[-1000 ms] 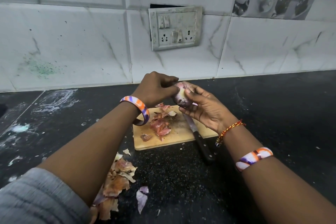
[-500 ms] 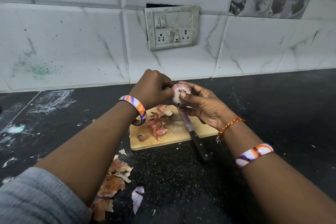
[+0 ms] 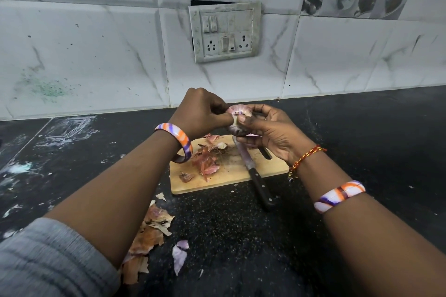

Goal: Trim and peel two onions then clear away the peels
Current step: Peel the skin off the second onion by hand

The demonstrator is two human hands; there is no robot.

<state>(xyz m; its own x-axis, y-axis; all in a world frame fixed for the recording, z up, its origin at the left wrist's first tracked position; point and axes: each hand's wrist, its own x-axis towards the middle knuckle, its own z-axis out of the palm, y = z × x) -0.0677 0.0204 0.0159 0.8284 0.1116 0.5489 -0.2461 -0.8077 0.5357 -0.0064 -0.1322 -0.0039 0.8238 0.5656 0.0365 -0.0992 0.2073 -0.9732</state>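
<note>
Both hands hold one purple onion (image 3: 237, 118) in the air above the far edge of a wooden cutting board (image 3: 229, 173). My left hand (image 3: 202, 113) pinches its left side with curled fingers. My right hand (image 3: 268, 132) cups it from the right and below, thumb pressed on its top. Reddish peels and a trimmed root end (image 3: 208, 157) lie on the board. A dark-handled knife (image 3: 255, 176) rests across the board's right part, handle toward me. No second onion is in view.
More dry peels (image 3: 149, 236) and a pale purple piece (image 3: 179, 255) lie on the black counter (image 3: 241, 236) near my left forearm. A tiled wall with a switch and socket plate (image 3: 225, 31) stands right behind the board.
Both hands have lifted the onion slightly and turned it; my right thumb now presses on its top. The board, knife and peels have stayed put.
</note>
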